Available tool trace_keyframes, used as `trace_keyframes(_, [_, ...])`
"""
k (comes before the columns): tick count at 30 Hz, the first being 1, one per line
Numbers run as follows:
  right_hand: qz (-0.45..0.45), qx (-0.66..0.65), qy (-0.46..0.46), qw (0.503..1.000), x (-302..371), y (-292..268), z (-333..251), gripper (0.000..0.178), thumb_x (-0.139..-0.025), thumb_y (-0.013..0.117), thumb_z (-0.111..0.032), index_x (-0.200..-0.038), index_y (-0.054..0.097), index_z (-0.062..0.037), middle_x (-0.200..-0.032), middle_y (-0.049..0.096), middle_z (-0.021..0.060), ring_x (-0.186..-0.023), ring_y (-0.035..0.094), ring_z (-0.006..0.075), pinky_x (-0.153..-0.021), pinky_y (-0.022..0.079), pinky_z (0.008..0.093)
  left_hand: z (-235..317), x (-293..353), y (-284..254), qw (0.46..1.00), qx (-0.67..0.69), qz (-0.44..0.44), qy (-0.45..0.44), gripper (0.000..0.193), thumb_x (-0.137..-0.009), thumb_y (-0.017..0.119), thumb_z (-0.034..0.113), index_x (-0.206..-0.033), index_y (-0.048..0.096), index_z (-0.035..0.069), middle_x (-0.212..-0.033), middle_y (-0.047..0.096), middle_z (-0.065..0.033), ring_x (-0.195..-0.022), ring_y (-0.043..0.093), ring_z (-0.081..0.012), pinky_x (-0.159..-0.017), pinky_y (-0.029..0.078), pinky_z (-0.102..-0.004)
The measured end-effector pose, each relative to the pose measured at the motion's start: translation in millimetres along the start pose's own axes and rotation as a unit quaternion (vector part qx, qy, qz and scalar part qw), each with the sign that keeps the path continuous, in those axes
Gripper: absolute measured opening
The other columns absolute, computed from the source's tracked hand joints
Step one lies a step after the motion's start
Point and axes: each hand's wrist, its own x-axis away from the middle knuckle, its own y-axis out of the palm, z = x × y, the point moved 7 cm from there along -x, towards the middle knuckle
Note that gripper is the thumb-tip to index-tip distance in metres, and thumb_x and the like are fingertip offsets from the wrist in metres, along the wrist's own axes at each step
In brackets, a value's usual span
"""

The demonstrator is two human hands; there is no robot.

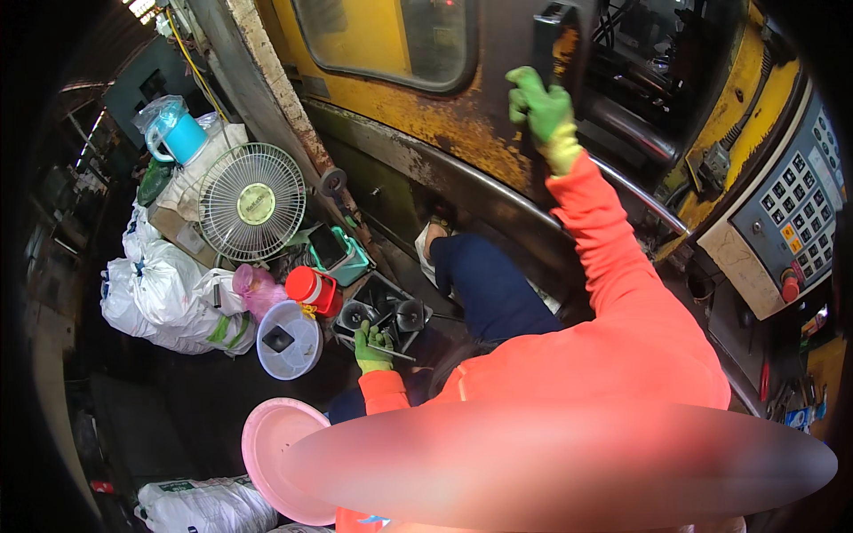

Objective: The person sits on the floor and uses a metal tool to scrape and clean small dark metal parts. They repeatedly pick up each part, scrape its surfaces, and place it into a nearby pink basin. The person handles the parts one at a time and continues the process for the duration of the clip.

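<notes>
My left hand (373,347), in a green glove with a yellow cuff, is closed around a thin grey bar-like tool (395,354); its exact kind is too small to tell. Beside that hand stands a grey crate (419,339) with dark cup-shaped parts (410,314) in it. My right hand (540,105), gloved the same way, is raised in front of the yellow machine door (426,115). Its fingers are apart with nothing between them. Just above it is the black door handle (555,40), and I see a small gap between them.
On the left are a fan (255,202), white sacks (169,298), a red jug (313,290), a teal basket (342,258) and a clear tub (290,339) holding a dark square part. A pink basin (275,435) sits nearer. A button panel (795,209) stands at right.
</notes>
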Motion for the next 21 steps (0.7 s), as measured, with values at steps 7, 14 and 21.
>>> trace_keyframes(7, [-0.059, 0.078, 0.043, 0.994, -64, 85, 57, 0.024, -0.087, 0.063, -0.025, -0.089, 0.055, -0.0032, -0.067, 0.055, 0.0032, -0.053, 0.053, 0.0123, -0.053, 0.043, 0.0269, 17, 5, -27, 0.995, 0.074, 0.012, 0.059, 0.034, -0.094, 0.051, 0.039, -0.113, 0.061, 0.012, -0.06, 0.042, 0.007, -0.042, 0.028, -0.0053, -0.038, 0.027, -0.0173])
trace_keyframes(14, [-0.41, 0.229, 0.072, 0.88, -120, 70, -3, 0.039, -0.086, 0.062, -0.035, -0.112, 0.06, -0.0064, -0.086, 0.064, 0.0041, -0.064, 0.056, 0.0108, -0.055, 0.046, 0.0232, 34, 6, -60, 0.994, 0.093, -0.016, 0.057, 0.039, -0.096, 0.042, 0.047, -0.117, 0.061, 0.02, -0.046, 0.022, 0.0077, -0.038, 0.016, -0.0067, -0.039, 0.019, -0.0243])
trace_keyframes(21, [0.129, 0.416, -0.153, 0.887, -317, -209, -22, 0.044, -0.082, 0.063, -0.041, -0.103, 0.065, -0.0024, -0.084, 0.067, 0.0095, -0.079, 0.062, 0.0205, -0.07, 0.048, 0.0332, 68, 40, -4, 0.98, 0.099, -0.148, 0.09, 0.044, -0.097, 0.039, 0.049, -0.125, 0.056, 0.019, -0.047, 0.025, 0.0061, -0.038, 0.018, -0.008, -0.04, 0.021, -0.0252])
